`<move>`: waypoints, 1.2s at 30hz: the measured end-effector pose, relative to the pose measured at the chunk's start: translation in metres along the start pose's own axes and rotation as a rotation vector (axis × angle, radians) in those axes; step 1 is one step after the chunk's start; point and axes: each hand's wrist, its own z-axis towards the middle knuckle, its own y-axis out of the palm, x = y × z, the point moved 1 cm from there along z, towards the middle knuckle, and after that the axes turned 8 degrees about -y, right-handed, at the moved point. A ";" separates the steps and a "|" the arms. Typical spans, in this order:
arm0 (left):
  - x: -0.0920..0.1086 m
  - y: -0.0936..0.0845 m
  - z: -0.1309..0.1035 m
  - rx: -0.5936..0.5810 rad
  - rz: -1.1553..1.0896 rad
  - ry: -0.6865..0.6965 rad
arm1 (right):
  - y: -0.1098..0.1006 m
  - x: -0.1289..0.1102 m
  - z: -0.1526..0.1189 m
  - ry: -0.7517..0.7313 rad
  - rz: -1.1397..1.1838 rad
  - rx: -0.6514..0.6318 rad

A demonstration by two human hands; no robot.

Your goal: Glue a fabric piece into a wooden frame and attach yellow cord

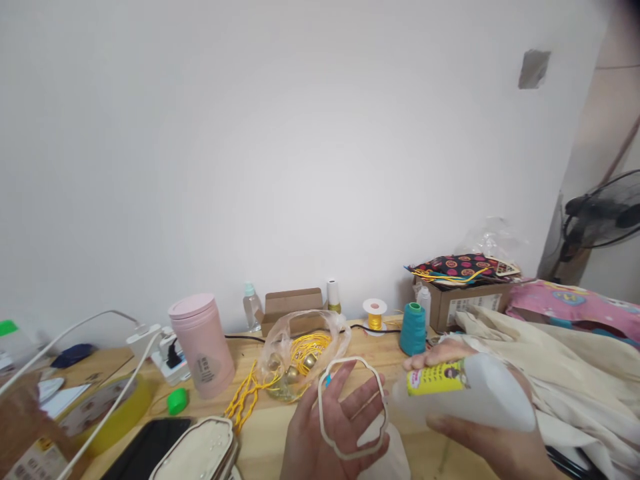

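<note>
My left hand point(345, 420) is palm up with its fingers partly spread, holding a thin cream-coloured frame point(350, 456) with a scalloped outline. Through the frame's opening my palm and fingers show. A small blue spot point(328, 380) is visible at its upper left. My right hand point(480, 437) is wrapped round a white squeeze bottle point(495, 393) with a yellow label. The bottle lies tilted almost level, its narrow end towards the frame and apart from it. Below my left hand, pale flat material point(395, 453) is partly hidden.
Left stand a pink cup point(203, 350), a phone point(150, 450), stacked cream pieces point(195, 453) and yellow tape point(135, 403). Behind my hands are a plastic bag point(285, 333) with yellow cord and bells, and a teal thread cone point(413, 333). Cream cloth point(555, 360) lies right.
</note>
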 end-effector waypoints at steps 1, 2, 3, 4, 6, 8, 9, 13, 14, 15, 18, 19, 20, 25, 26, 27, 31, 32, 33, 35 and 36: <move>0.000 0.000 0.000 -0.009 0.003 0.006 | 0.000 0.000 0.000 -0.004 0.009 -0.023; 0.001 0.000 0.000 -0.014 0.003 0.014 | 0.001 -0.001 0.000 -0.010 0.015 -0.045; 0.001 0.000 0.001 -0.016 0.002 0.020 | 0.001 -0.001 -0.001 -0.012 0.017 -0.060; 0.002 -0.001 0.001 -0.013 -0.003 0.028 | 0.001 -0.002 -0.001 -0.012 0.013 -0.062; 0.002 -0.002 0.001 0.004 -0.015 0.034 | 0.001 -0.002 -0.001 -0.002 0.000 -0.032; 0.002 -0.002 0.000 0.022 -0.024 0.029 | 0.001 -0.002 -0.001 0.005 -0.008 -0.019; 0.002 -0.002 0.000 0.023 -0.025 0.024 | 0.001 -0.001 -0.001 0.005 -0.008 -0.032; 0.002 -0.002 0.000 0.024 -0.024 0.019 | 0.001 0.000 -0.001 -0.004 -0.006 -0.051; 0.001 -0.002 0.000 0.024 -0.025 0.026 | 0.001 -0.001 -0.001 0.005 -0.002 -0.043; 0.001 -0.002 0.000 0.025 -0.024 0.032 | 0.002 -0.002 -0.001 0.012 0.007 -0.035; 0.001 -0.002 -0.001 0.005 -0.020 0.036 | 0.004 -0.006 0.002 -0.008 0.040 -0.054; 0.001 -0.002 -0.001 -0.001 -0.021 0.036 | 0.005 -0.008 0.003 -0.024 0.054 -0.066; 0.001 -0.003 -0.002 -0.007 -0.022 0.036 | 0.005 -0.009 0.003 -0.035 0.069 -0.082; -0.001 -0.003 -0.001 0.012 -0.043 0.050 | 0.009 0.002 -0.003 0.055 0.274 0.033; -0.001 -0.003 -0.001 0.022 -0.049 0.048 | 0.010 0.006 -0.005 0.093 0.335 0.107; -0.002 -0.002 0.000 0.036 -0.059 0.043 | 0.011 0.009 -0.007 0.129 0.385 0.175; -0.007 0.001 0.003 0.094 -0.088 0.008 | 0.023 0.011 -0.010 0.187 0.430 0.227; -0.008 0.001 0.004 0.104 -0.087 -0.001 | 0.027 0.009 -0.010 0.184 0.414 0.212; -0.010 0.001 0.004 0.114 -0.085 -0.009 | 0.030 0.006 -0.009 0.171 0.396 0.199; -0.012 0.001 0.005 0.131 -0.085 -0.036 | 0.036 0.000 -0.010 0.128 0.360 0.203; -0.013 0.001 0.006 0.143 -0.088 -0.053 | 0.038 -0.002 -0.010 0.101 0.346 0.212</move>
